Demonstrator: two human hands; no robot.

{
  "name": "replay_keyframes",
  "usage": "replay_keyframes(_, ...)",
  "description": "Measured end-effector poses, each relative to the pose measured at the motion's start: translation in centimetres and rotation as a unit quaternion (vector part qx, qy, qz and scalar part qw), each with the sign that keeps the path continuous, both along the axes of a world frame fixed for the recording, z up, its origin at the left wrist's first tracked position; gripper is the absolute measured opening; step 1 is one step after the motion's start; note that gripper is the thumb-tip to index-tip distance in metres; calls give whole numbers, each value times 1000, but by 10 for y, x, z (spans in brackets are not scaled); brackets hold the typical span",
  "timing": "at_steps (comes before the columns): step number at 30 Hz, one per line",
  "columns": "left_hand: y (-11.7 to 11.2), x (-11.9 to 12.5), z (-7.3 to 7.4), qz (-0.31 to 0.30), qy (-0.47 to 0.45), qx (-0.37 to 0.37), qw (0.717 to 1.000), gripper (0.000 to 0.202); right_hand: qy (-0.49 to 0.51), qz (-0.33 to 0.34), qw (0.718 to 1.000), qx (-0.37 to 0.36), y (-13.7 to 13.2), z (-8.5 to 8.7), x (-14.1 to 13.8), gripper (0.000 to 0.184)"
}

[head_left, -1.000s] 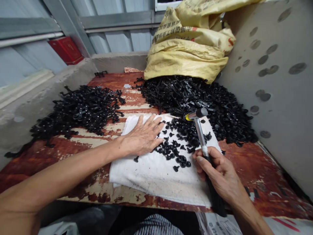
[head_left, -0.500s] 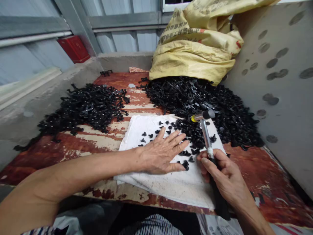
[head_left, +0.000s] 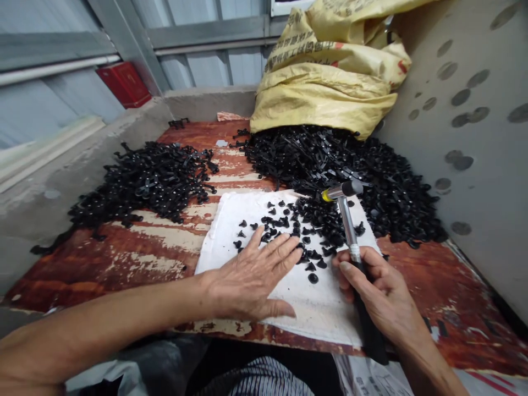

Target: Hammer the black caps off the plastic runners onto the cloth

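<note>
My left hand (head_left: 251, 280) lies flat and open on a white cloth (head_left: 313, 308), its fingertips touching several small black pieces (head_left: 289, 225) scattered over the cloth. My right hand (head_left: 377, 294) is closed round the dark handle of a small hammer (head_left: 350, 228). The hammer's shaft points away from me and its head, with a yellow tip, hovers over the black pieces at the cloth's far edge.
A worn red wooden tabletop (head_left: 124, 258) carries a heap of black parts on the left (head_left: 152, 179) and a larger heap (head_left: 355, 170) spilling from a yellow sack (head_left: 330, 82) at the back. A grey wall (head_left: 474, 137) closes the right side, a concrete ledge (head_left: 61, 176) the left.
My left hand has slid across the cloth from its far left part toward me, leaving small black pieces spread out where it was. The hammer hand has stayed put.
</note>
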State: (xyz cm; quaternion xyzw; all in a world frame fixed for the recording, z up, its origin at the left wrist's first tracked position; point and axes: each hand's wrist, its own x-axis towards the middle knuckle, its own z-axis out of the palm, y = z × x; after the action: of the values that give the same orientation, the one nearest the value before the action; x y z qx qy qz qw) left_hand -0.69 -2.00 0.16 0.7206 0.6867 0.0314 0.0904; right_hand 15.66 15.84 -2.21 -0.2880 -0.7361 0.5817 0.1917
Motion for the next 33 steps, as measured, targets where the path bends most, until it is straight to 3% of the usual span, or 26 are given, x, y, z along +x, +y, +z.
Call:
replay_keyframes(3,-16,9,0,-17,-47,28,998,83,1,-3,1000,-5,-1,1,-1,25)
replay_keyframes(6,-17,5,6,-12,-91,30,995,84,2,-3,1000,-9,-1,2,-2,25)
replay_keyframes(10,0,-20,14,28,-87,-11,996,83,4,-16,1000,-15,-2,3,-2,26)
replay_keyframes(14,12,-49,13,79,-46,-50,995,79,3,-18,1000,-13,-2,2,-3,27)
replay_keyframes(21,2,-79,10,177,6,-48,983,79,-17,-9,1000,3,0,-1,1,31)
replay_keyframes(29,-12,-79,6,185,13,-36,982,81,-16,-9,1000,5,-1,4,-2,29)
replay_keyframes(33,-17,-75,5,180,12,5,984,77,-6,-18,1000,-1,-3,7,-3,29)
